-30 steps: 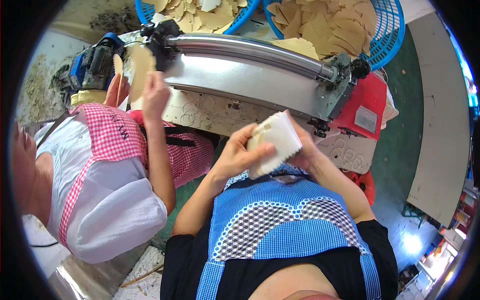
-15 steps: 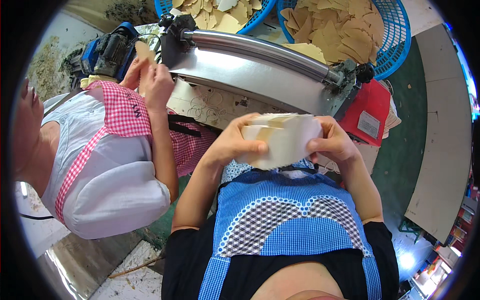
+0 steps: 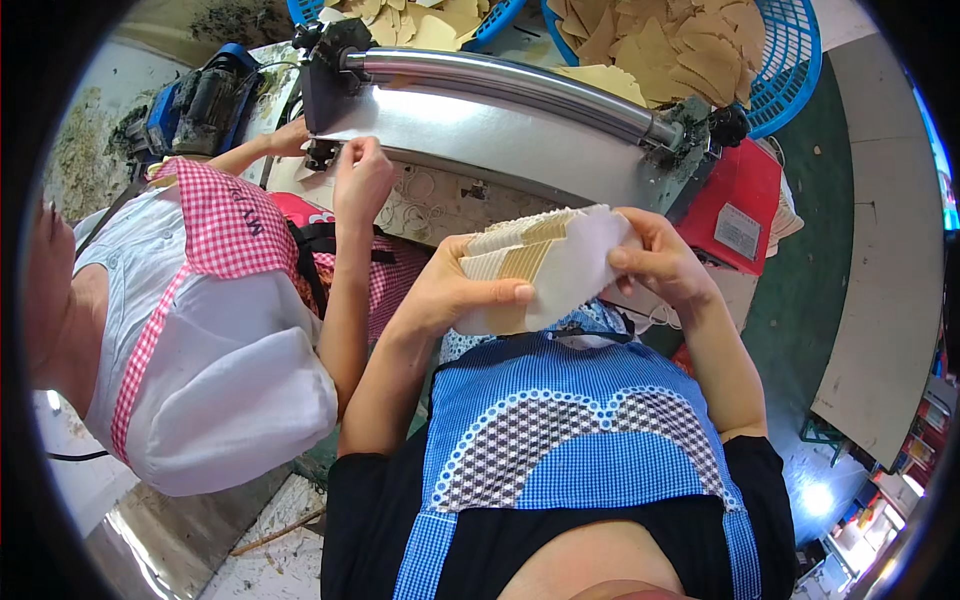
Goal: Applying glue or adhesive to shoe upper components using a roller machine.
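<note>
A thick stack of thin cut pieces (image 3: 515,265), white and tan with jagged edges, is held in front of my blue apron. My left hand (image 3: 450,290) grips its left side, thumb laid across the front and the fingers hidden behind. At the other end, my right hand (image 3: 665,258) pinches the white front piece (image 3: 583,265) between thumb and fingers. The layers are fanned, so their edges show as steps along the top left. Beyond the stack lies a machine with a shiny steel roller (image 3: 500,85) above a sloping metal plate (image 3: 480,135).
Blue plastic baskets (image 3: 795,75) heaped with tan scalloped pieces (image 3: 670,45) stand behind the roller. A red box (image 3: 735,205) is at the machine's right end. On my left, a co-worker in a pink checked apron (image 3: 225,215) reaches to the machine's left end, near a dirty blue motor (image 3: 200,105).
The stack has tilted and fanned out, its right end now higher. The co-worker's hands have come apart, and the tan piece they held is no longer seen there.
</note>
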The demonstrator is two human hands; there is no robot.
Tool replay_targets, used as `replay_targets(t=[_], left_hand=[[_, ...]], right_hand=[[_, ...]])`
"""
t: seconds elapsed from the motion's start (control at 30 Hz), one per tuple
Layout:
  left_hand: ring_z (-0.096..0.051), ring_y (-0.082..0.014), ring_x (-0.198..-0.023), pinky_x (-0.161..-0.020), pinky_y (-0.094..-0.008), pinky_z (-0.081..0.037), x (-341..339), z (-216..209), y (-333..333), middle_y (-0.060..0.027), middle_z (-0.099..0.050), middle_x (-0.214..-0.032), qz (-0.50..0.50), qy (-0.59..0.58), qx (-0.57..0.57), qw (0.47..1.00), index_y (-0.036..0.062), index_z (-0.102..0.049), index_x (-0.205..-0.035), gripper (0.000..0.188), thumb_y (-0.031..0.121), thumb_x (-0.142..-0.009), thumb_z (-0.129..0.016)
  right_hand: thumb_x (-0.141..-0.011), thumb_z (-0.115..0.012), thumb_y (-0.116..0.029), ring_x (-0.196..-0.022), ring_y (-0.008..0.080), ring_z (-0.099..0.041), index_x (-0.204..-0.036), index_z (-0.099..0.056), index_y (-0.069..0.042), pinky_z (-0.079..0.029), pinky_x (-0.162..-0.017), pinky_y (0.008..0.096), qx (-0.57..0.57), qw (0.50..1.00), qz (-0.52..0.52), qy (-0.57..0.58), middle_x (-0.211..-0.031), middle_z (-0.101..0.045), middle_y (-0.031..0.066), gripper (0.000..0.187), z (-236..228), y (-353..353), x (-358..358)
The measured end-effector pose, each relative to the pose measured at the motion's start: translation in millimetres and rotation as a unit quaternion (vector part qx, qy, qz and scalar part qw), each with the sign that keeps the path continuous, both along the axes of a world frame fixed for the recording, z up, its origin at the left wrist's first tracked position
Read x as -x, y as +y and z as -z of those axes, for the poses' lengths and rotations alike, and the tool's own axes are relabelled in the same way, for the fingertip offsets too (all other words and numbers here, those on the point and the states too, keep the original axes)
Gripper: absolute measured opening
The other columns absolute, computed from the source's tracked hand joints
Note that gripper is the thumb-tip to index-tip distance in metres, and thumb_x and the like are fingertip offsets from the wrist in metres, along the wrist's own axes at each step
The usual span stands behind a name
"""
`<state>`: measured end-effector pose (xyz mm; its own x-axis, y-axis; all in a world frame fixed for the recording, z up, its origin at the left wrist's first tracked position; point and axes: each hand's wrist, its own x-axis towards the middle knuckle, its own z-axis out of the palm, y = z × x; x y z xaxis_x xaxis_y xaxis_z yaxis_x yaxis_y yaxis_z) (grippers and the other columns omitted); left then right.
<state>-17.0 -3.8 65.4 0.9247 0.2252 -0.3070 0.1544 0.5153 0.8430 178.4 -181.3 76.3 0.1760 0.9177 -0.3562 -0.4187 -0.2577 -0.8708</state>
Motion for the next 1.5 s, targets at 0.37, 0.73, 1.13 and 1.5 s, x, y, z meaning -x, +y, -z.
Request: replay_targets(t=[0.37, 0.73, 1.13, 1.5], left_hand=[[-0.063, -0.0105, -0.076, -0.069, -0.0243, -0.053, -6, 0, -12, -0.0069, -0.067, -0.09, -0.101, 0.059, -0.106, 0.987, -0.0035, -0.064, -0.102, 0.034, 0.011, -0.074, -0.076], [-0.064, -0.0151, -0.082, -0.072, -0.0267, -0.052, 64, 23, 2, -0.0102, -0.066, -0.096, -0.202, 0.139, -0.112, 0.963, -0.0047, -0.061, -0.108, 0.042, 0.013, -0.073, -0.076], [-0.063, -0.0152, -0.087, -0.079, -0.0284, -0.051, 53, 38, -17, -0.0085, -0.066, -0.101, -0.166, 0.104, 0.012, 0.981, -0.0031, -0.059, -0.114, 0.052, 0.014, -0.068, -0.079], [-0.058, -0.0114, -0.086, -0.078, -0.0264, -0.046, -4, 13, 2, -0.0045, -0.062, -0.091, 0.067, 0.122, -0.142, 0.98, -0.0005, -0.059, -0.102, 0.04, 0.014, -0.07, -0.079]], right_hand=[[-0.068, -0.078, -0.023, -0.085, 0.03, -0.06, -0.093, -0.058, 0.0, -0.049, -0.073, 0.0357, -0.033, 0.844, 0.088, -0.527, -0.094, -0.057, 0.0139, 0.04, -16, 31, 51], [-0.086, -0.059, -0.011, -0.076, 0.0166, -0.064, -0.094, -0.062, 0.002, -0.053, -0.068, 0.0272, 0.101, 0.922, 0.214, -0.306, -0.088, -0.065, 0.0117, 0.015, -25, -1, -5], [-0.085, -0.065, -0.019, -0.082, 0.013, -0.061, -0.103, -0.058, -0.001, -0.05, -0.075, 0.025, 0.055, 0.993, 0.097, -0.049, -0.088, -0.064, 0.0083, 0.026, 16, 39, 1], [-0.086, -0.062, -0.021, -0.065, 0.0124, -0.059, -0.089, -0.06, 0.002, -0.048, -0.059, 0.0262, 0.116, 0.968, -0.054, -0.216, -0.072, -0.062, 0.0076, 0.023, -17, 22, -11]])
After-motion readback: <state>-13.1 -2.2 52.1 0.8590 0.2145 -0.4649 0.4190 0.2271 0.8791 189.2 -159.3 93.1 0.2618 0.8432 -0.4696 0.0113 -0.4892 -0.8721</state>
